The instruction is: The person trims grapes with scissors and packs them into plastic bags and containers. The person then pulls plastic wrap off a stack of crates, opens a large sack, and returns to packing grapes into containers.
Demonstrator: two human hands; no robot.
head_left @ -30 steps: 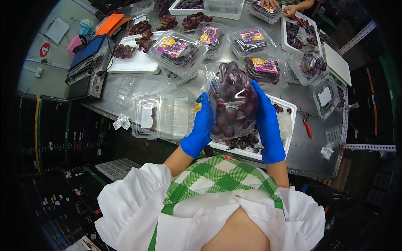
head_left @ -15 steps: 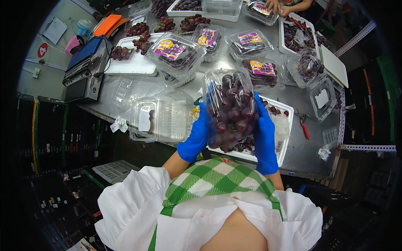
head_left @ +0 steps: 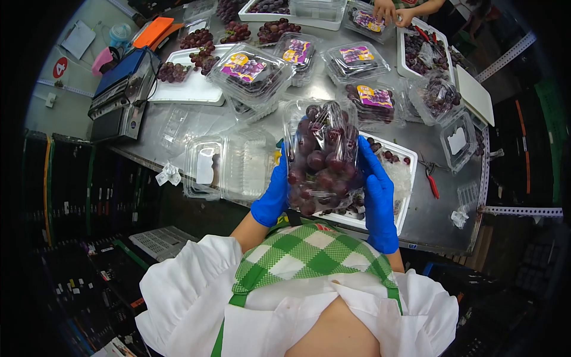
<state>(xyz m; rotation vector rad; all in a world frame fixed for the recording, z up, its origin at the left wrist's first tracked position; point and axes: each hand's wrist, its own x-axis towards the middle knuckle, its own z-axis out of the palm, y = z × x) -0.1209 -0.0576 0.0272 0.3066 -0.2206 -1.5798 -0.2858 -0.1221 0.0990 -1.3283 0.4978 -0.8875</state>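
A clear plastic clamshell of dark red grapes (head_left: 323,157) is held up between my two blue-gloved hands, its see-through side facing me. My left hand (head_left: 272,196) grips its left side, the fingers partly hidden behind the plastic. On the opposite side, my right hand (head_left: 377,199) presses against the box with its fingers along the edge. Below and behind it lies a white tray (head_left: 406,199) with loose grapes and plastic film. To the left, an open clear clamshell (head_left: 247,163) with a white label rests at the table edge.
Several labelled grape boxes (head_left: 242,68) stand across the metal table (head_left: 440,214). Red-handled scissors (head_left: 432,183) lie at the right. A white board (head_left: 187,89) bears grape bunches, near a scale (head_left: 122,89). Another person's hands (head_left: 392,13) touch a box at the far side.
The grape clamshell in my hands has tilted and shifted slightly left and toward me. My right hand has moved slightly lower. The other person's hands have shifted a little over their box.
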